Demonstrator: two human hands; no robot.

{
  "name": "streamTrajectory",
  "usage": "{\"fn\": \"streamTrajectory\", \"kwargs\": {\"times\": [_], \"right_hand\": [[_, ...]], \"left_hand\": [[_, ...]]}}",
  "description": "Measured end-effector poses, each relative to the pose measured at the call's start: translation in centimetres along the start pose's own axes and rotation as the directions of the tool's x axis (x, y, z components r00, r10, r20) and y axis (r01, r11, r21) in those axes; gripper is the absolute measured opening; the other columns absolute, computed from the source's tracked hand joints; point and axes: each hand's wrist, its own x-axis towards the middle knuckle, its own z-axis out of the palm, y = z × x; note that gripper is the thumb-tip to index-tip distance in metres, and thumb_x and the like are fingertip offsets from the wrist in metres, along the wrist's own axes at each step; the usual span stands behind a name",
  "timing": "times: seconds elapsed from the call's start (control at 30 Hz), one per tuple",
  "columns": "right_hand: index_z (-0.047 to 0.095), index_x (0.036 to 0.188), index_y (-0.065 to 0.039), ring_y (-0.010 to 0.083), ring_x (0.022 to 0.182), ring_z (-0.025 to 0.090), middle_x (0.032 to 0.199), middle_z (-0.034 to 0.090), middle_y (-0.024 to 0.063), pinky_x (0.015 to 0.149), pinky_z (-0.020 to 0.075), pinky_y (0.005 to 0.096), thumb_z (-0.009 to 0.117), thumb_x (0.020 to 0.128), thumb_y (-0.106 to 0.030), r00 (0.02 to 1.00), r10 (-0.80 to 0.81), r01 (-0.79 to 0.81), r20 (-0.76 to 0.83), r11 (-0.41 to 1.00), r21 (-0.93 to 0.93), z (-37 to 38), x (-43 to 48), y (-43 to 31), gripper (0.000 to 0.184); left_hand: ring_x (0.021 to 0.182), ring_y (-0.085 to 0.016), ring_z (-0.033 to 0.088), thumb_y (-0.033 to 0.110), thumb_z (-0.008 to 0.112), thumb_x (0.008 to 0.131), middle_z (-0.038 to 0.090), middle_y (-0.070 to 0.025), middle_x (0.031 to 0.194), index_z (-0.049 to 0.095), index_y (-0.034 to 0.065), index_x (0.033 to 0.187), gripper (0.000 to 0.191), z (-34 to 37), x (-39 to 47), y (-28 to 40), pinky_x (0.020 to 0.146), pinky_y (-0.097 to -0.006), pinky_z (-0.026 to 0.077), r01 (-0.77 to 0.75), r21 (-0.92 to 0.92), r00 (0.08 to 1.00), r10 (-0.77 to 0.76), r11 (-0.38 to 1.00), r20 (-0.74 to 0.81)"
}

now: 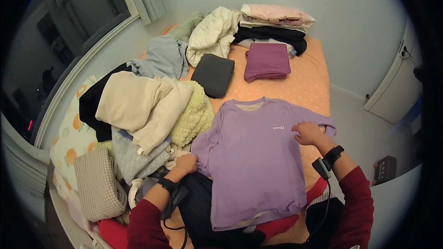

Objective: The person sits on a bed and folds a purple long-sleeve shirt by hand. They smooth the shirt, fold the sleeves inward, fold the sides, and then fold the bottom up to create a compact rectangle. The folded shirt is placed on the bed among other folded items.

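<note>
A light purple long-sleeved sweatshirt (256,159) lies spread out, front up, with its collar pointing away from me. Small writing marks its chest. My left hand (187,164) is at the end of the sleeve on the left, fingers curled at the fabric; whether they pinch it is hard to see. Over the other sleeve, near the shoulder, is my right hand (307,133), palm down with its fingers bent; its grip on the cloth cannot be made out. Beyond the collar lie a folded dark grey garment (214,76) and a folded magenta garment (267,62).
An orange dotted bedsheet (311,76) covers the bed. Cream sweaters (128,100), a fluffy yellow-green garment (193,114) and a folded beige knit (98,186) are heaped at left. Behind are a white puffer jacket (213,34) and folded pink bedding (277,15). Dark trousers (197,200) lie nearby.
</note>
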Motion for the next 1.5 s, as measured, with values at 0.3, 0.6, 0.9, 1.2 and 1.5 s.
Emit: {"fn": "streamTrajectory", "kwargs": {"times": [0.3,0.6,0.9,1.2,1.5], "right_hand": [[0.067,0.102,-0.009,0.0295,0.091,0.063,0.095,0.068,0.0102,0.078,0.05,0.0406,0.061,0.082,-0.023,0.966,-0.26,0.257,0.013,0.96,0.108,-13.8,-2.3,-5.5,0.025],[0.067,0.104,-0.004,0.0226,0.093,0.066,0.1,0.07,0.0096,0.082,0.0502,0.0333,0.062,0.086,-0.023,0.974,-0.195,0.224,-0.111,0.81,0.542,-12.1,-3.5,-6.5,0.027],[0.06,0.117,-0.008,0.0138,0.103,0.058,0.113,0.063,0.0061,0.087,0.0447,0.0291,0.054,0.093,-0.047,0.938,-0.055,-0.331,0.341,-0.429,0.84,-2.0,-1.9,-12.7,0.046],[0.057,0.117,-0.004,0.0158,0.082,0.065,0.097,0.065,0.0069,0.073,0.053,0.0288,0.063,0.088,-0.022,0.889,-0.027,-0.449,0.456,-0.236,0.862,-1.3,-3.3,-9.6,0.034],[0.058,0.11,-0.005,0.012,0.067,0.062,0.08,0.062,0.0031,0.066,0.0514,0.025,0.061,0.089,-0.02,0.93,0.01,-0.367,0.368,-0.071,0.928,-3.1,-3.5,-6.3,0.026]], "left_hand": [[0.056,-0.008,0.053,0.007,0.058,0.089,0.06,0.0001,0.07,0.062,0.0051,0.1,0.013,-12.8,-2.1,-1.4,0.049,-0.0239,0.045,-0.249,-0.925,0.921,-0.226,0.286,-0.318],[0.084,-0.017,0.061,0.008,0.056,0.09,0.061,-0.0076,0.095,0.057,0.0016,0.109,0.02,-21.2,-2.9,2.1,0.076,-0.033,0.053,-0.131,-0.955,0.974,-0.213,-0.268,-0.074],[0.079,-0.016,0.061,0.015,0.054,0.095,0.06,-0.0038,0.096,0.054,0.006,0.108,0.016,-12.8,-2.7,22.0,0.075,-0.0333,0.052,0.06,-0.947,0.998,0.023,-0.315,0.055],[0.083,-0.016,0.061,0.012,0.055,0.094,0.06,-0.0059,0.097,0.051,0.0075,0.113,0.02,-8.2,-4.3,21.3,0.075,-0.0328,0.053,0.199,-0.969,0.978,0.086,-0.145,0.188],[0.076,-0.014,0.056,0.009,0.054,0.089,0.057,-0.0039,0.086,0.057,0.0089,0.101,0.012,-20.6,-0.6,-6.8,0.066,-0.0314,0.049,-0.393,-0.917,0.785,-0.498,0.061,-0.37]]}}
